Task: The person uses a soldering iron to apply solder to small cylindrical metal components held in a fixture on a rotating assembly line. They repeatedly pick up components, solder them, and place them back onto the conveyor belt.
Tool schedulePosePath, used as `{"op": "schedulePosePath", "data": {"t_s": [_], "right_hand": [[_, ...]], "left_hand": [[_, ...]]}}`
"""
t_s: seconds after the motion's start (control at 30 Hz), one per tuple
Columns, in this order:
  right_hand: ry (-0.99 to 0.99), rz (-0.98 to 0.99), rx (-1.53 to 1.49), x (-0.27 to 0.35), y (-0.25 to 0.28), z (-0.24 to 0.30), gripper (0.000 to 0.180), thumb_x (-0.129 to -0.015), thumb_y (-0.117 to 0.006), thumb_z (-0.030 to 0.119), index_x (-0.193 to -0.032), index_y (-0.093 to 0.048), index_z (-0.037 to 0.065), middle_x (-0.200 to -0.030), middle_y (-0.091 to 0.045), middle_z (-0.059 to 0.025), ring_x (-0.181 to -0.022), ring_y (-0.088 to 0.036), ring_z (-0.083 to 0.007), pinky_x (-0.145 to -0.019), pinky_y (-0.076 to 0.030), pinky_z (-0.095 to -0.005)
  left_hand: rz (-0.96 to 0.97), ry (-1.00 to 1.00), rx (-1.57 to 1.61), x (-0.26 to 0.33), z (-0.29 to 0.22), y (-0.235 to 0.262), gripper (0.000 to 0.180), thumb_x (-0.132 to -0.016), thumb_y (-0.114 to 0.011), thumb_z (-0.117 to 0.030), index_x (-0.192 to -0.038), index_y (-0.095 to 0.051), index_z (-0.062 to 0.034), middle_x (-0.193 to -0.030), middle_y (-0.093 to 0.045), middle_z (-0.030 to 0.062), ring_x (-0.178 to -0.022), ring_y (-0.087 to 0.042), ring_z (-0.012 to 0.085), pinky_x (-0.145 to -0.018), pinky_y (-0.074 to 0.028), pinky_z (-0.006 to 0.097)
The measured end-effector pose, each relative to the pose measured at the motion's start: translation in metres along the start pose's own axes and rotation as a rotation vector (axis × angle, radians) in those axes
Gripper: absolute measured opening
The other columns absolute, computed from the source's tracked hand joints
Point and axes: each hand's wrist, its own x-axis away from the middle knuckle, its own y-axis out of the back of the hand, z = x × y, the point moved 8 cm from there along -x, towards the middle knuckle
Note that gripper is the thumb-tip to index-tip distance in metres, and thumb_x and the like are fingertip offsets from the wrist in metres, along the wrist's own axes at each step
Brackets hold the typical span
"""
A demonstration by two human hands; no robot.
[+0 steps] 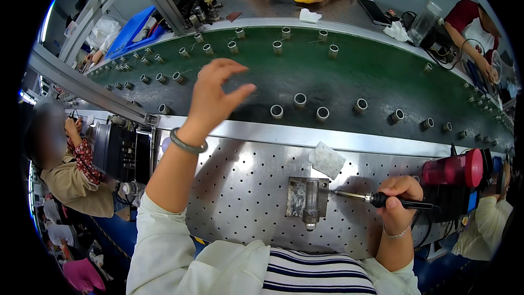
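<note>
Right hand (397,199) is wrapped in a closed fist around the black handle of a soldering iron (376,199). The iron lies nearly level, its metal tip pointing left toward a small metal jig (308,198) near the front edge of the perforated steel bench (245,186). The tip stops just short of the jig's right side; I cannot tell whether it touches.

Left hand (214,95) is raised over the near edge of the green belt (338,74), fingers loosely spread and curled, thumb out, holding nothing. It hangs above the rows of small metal rings (299,100) standing on the belt; the nearest ring row lies to its right, apart from the fingers.

A white wipe (327,159) lies on the bench just above and right of the jig. A red bottle (453,169) rests on its side at the bench's right edge, behind the iron's cord.

Judgement on doing this well:
- Pick one ring cleanly with fingertips, thumb against forefinger, without knocking neighbours on the belt.
- Keep the iron parked low and still, with its hot tip aimed away from the left forearm's path back to the jig.
- Seat the ring squarely in the jig before bringing the tip in.
- The wipe is within reach for cleaning the tip.

Other people's hands work at the far side of the belt, well apart.
</note>
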Motion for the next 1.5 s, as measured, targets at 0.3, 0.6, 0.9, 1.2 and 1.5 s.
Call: {"op": "schedulePosePath", "data": {"t_s": [0.3,0.6,0.9,1.2,1.5], "right_hand": [[0.018,-0.015,-0.054,-0.003,-0.002,0.002,0.018,-0.079,-0.07,0.008,-0.08,-0.056,-0.003,-0.066,-0.06,-0.01,-0.047,-0.055,-0.0098,-0.046,-0.043,-0.0188],[-0.032,-0.002,-0.068,0.001,-0.007,-0.002,0.015,-0.078,-0.07,0.004,-0.082,-0.057,-0.003,-0.067,-0.06,-0.0108,-0.049,-0.056,-0.0102,-0.048,-0.044,-0.0194],[-0.01,0.024,-0.077,0.004,-0.014,0.001,0.014,-0.078,-0.069,0.003,-0.083,-0.057,-0.004,-0.068,-0.06,-0.0113,-0.05,-0.056,-0.0115,-0.048,-0.044,-0.0205],[-0.01,0.06,-0.046,0.008,-0.021,0.003,0.015,-0.071,-0.073,0.001,-0.08,-0.062,-0.004,-0.068,-0.061,-0.0108,-0.054,-0.057,-0.0167,-0.051,-0.044,-0.0256],[0.002,0.111,0.01,0.007,-0.022,0.001,0.017,-0.07,-0.075,0.002,-0.08,-0.063,-0.003,-0.067,-0.062,-0.0117,-0.053,-0.057,-0.017,-0.051,-0.043,-0.025]], "left_hand": [[0.246,0.264,0.293,0.041,-0.021,-0.06,0.03,-0.073,-0.074,-0.004,-0.101,-0.064,-0.0033,-0.092,-0.061,0.0047,-0.077,-0.056,0.0128,-0.066,-0.048,0.024],[0.789,0.708,1.41,0.092,-0.092,-0.082,0.031,-0.078,-0.071,-0.005,-0.107,-0.064,0.0037,-0.101,-0.068,0.0138,-0.088,-0.064,0.0159,-0.074,-0.052,0.027],[1.07,0.638,1.468,0.104,-0.111,-0.102,0.033,-0.075,-0.073,-0.002,-0.106,-0.063,0.0034,-0.097,-0.066,0.01,-0.087,-0.062,0.0151,-0.077,-0.051,0.025],[0.77,0.651,1.509,0.107,-0.117,-0.082,0.045,-0.068,-0.077,0.001,-0.111,-0.06,0.0002,-0.108,-0.059,0.0114,-0.102,-0.056,0.0182,-0.084,-0.048,0.027],[0.72,0.517,1.508,0.103,-0.12,-0.078,0.02,-0.068,-0.074,0.007,-0.086,-0.071,-0.0016,-0.111,-0.056,0.0148,-0.103,-0.055,0.0203,-0.087,-0.047,0.027]]}}
